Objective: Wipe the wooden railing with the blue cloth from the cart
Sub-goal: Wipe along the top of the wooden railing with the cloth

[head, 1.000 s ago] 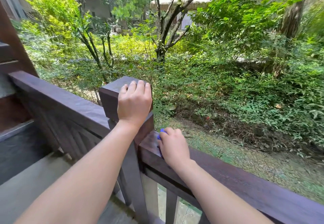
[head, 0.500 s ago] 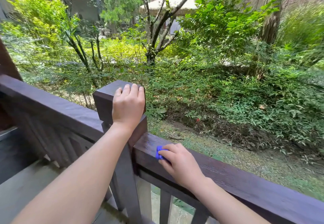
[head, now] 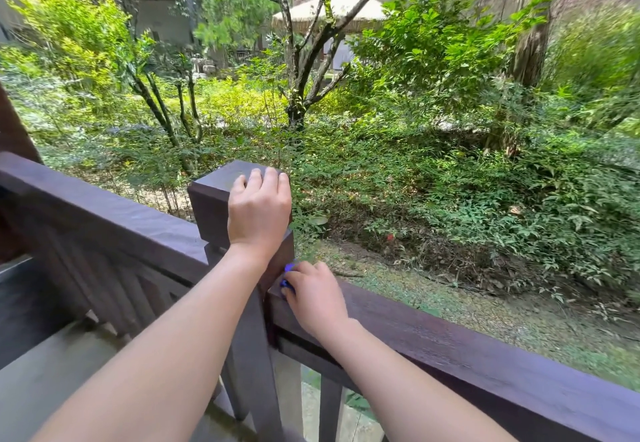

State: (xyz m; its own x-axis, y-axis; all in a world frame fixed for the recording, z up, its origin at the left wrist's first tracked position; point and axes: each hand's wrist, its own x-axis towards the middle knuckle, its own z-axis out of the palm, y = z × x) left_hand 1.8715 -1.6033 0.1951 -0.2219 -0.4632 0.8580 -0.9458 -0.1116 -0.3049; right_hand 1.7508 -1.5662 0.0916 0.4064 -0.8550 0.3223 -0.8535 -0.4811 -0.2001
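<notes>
The right hand (head: 317,294) is closed over a small bunched blue cloth (head: 288,277), pressing it on the near-left end of the dark brown wooden top rail (head: 467,341), just where this rail meets the square dark wooden corner post (head: 214,199). Only a little of the cloth shows, at the fingertips; the rest is hidden under the palm. The left hand (head: 258,206) is curled over the near right edge of the post's flat top, with the fingers bent on the top face, and it holds nothing else. It seems to give support to the body.

I judge that the wiping is in progress at the corner. Several things could go wrong from here. The cloth is very small in the hand, so the fingers may rub the wood directly and the cloth may miss the joint between rail and post, where dirt collects. If the grip loosens while pushing against the post, the cloth could slip out and fall over the far side, into the green bushes and gravel ground (head: 450,303) below, where it would be hard to fetch. The long part of the rail to the right looks not yet reached. The other dark rail (head: 104,213) on the left also remains. Leaning too far could be unsafe.
</notes>
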